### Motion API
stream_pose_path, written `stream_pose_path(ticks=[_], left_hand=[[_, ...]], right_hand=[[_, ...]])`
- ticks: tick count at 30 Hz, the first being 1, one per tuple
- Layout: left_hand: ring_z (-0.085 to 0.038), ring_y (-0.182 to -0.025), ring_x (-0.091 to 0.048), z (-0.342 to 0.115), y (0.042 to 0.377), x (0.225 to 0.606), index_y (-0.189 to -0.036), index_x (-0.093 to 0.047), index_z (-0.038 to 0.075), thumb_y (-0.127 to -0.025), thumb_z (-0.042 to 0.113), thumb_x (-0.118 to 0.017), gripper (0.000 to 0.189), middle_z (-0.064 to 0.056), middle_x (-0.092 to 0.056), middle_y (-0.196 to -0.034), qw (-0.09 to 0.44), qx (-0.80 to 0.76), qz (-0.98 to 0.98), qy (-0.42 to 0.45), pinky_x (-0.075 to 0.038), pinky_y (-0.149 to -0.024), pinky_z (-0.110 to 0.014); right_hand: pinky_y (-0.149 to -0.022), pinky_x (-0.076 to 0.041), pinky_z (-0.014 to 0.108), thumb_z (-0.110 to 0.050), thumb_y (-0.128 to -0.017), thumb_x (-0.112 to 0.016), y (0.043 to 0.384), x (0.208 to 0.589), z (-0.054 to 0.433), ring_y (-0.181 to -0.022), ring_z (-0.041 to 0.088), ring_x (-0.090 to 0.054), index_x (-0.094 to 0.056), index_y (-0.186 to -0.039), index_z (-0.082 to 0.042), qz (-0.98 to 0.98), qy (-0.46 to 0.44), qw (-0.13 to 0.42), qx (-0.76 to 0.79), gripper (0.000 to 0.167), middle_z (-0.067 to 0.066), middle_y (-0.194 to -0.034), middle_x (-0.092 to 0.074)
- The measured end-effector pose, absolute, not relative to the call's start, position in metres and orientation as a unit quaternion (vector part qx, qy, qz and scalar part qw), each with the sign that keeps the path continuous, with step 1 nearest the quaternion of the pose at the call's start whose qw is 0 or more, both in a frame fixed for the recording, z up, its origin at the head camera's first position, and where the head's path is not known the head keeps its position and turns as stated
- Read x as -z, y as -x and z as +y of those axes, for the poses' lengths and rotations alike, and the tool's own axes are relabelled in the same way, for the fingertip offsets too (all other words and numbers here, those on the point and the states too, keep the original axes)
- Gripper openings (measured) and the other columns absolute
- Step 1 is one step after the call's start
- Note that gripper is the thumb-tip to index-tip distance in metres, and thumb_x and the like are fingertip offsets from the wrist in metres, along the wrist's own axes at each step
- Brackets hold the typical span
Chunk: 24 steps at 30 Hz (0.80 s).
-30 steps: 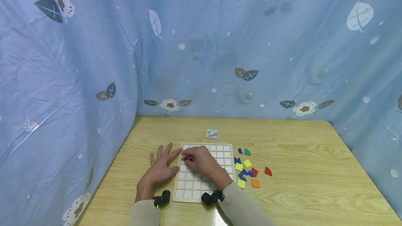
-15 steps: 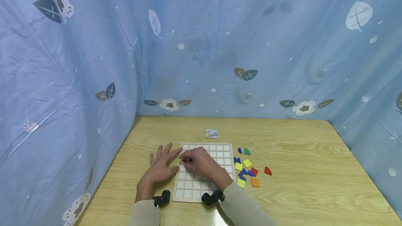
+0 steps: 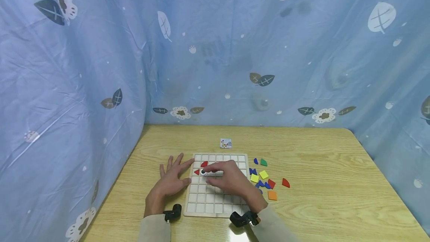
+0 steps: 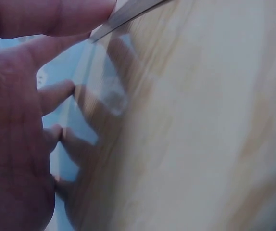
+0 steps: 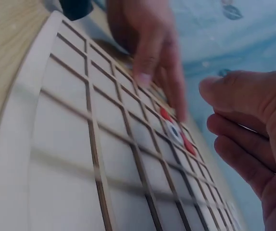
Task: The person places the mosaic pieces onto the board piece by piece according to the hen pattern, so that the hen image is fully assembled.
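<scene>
A wooden grid board (image 3: 200,213) lies on the table. In its upper left cells are a red triangular piece (image 3: 196,172), a white round piece with a black centre (image 3: 203,173) and a red quarter-circle (image 3: 204,164). My right hand (image 3: 231,176) hovers just right of them, thumb and fingers apart. Nothing is between its fingertips (image 5: 212,91) in the right wrist view. Fingers spread, my left hand (image 3: 173,180) rests at the board's left edge, with index finger and thumb against the frame. The left wrist view is blurred, showing the hand (image 4: 18,120) beside the board's edge (image 4: 128,14).
Right of the board lie loose pieces: several blue ones (image 3: 255,161), a green quarter-circle (image 3: 264,162), yellow squares (image 3: 263,174), red pieces (image 3: 286,183) and an orange square (image 3: 272,195). A small printed card (image 3: 226,143) lies behind the board. A blue curtain (image 3: 215,47) surrounds the table.
My right hand has let go of the round piece and moved right, its fingers parting. The red pieces and the round piece now show on the board. My left hand stays put.
</scene>
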State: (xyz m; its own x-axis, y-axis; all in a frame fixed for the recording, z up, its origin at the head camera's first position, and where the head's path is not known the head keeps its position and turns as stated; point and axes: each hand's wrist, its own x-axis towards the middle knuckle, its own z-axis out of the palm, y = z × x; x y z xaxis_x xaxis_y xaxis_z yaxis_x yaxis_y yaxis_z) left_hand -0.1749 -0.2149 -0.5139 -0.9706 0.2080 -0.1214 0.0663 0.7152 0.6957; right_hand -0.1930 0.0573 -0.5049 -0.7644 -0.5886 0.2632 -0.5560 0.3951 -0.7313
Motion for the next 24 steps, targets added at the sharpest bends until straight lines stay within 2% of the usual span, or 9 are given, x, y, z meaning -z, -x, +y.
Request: stream_pose_path(ticks=[10,12,17,24], left_hand=[[-0.052,-0.169,0.009,-0.213,0.174,0.511,-0.163,-0.055,0.023,-0.094,0.013,-0.074,0.072,-0.022,-0.017,-0.183,0.096,-0.371,0.921,-0.065,0.02,-0.125,-0.078],[-0.053,-0.168,0.009,-0.213,0.174,0.511,-0.163,-0.055,0.022,-0.095,0.012,-0.074,0.072,-0.022,-0.017,-0.183,0.095,-0.371,0.922,-0.066,0.02,-0.125,-0.078],[-0.054,-0.168,0.009,-0.213,0.174,0.512,-0.163,-0.055,0.021,-0.096,0.011,-0.073,0.071,-0.023,-0.017,-0.183,0.093,-0.371,0.921,-0.07,0.02,-0.124,-0.078],[-0.054,-0.168,0.01,-0.213,0.173,0.512,-0.164,-0.054,0.021,-0.098,0.011,-0.073,0.07,-0.023,-0.015,-0.183,0.094,-0.372,0.92,-0.075,0.02,-0.124,-0.078]], right_hand=[[-0.094,-0.066,0.045,-0.017,-0.094,-0.087,0.168,0.513,0.151,-0.111,0.026,-0.08,-0.082,-0.127,-0.01,0.843,0.27,-0.021,0.466,0.033,-0.001,-0.124,-0.083],[-0.089,-0.066,0.039,-0.018,-0.093,-0.089,0.165,0.516,0.17,-0.11,0.026,-0.08,-0.083,-0.126,-0.011,0.849,0.241,-0.022,0.47,0.034,0.0,-0.125,-0.083],[-0.087,-0.066,0.03,-0.016,-0.092,-0.09,0.159,0.517,0.21,-0.114,0.027,-0.079,-0.082,-0.127,-0.011,0.855,0.162,-0.006,0.493,0.036,0.003,-0.124,-0.083],[-0.094,-0.067,0.041,-0.013,-0.092,-0.089,0.16,0.515,0.241,-0.117,0.03,-0.079,-0.081,-0.129,-0.011,0.877,0.124,-0.029,0.464,0.038,0.005,-0.124,-0.083]])
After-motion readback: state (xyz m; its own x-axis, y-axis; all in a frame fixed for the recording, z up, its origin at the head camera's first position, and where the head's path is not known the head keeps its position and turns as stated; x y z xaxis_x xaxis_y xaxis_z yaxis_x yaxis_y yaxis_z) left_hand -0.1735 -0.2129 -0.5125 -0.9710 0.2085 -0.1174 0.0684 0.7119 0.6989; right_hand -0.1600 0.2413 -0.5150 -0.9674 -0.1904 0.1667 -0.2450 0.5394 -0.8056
